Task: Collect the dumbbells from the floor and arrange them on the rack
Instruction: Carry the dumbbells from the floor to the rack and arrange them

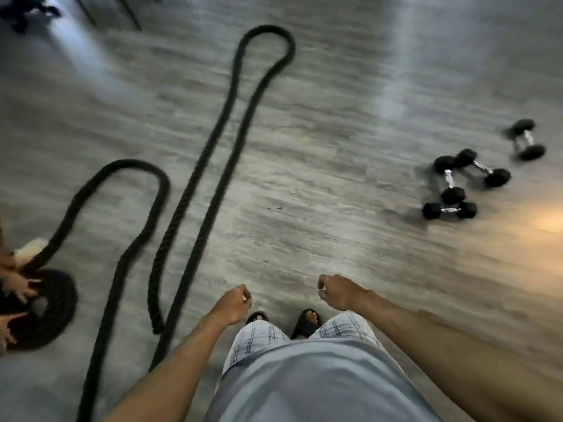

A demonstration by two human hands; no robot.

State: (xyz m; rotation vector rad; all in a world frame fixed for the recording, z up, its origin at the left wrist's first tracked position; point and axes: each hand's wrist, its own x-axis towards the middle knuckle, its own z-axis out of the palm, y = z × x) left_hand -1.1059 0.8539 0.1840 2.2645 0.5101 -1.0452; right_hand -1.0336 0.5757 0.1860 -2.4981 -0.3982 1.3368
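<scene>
Several black hex dumbbells with chrome handles lie on the grey wood floor at the right. Three sit in a cluster: one small dumbbell (449, 210) nearest me, one (449, 179) angled above it, and one (484, 169) touching that one. A further dumbbell (525, 141) lies apart at the far right. My left hand (234, 303) and my right hand (335, 290) hang in front of me above my feet, both loosely curled and holding nothing. Both hands are far from the dumbbells. No rack is in view.
A long thick black battle rope (213, 153) snakes across the floor to my left. Another person's hands (18, 292) coil the rope's end (54, 309) at the left edge. Dark equipment (21, 12) sits at the far top left.
</scene>
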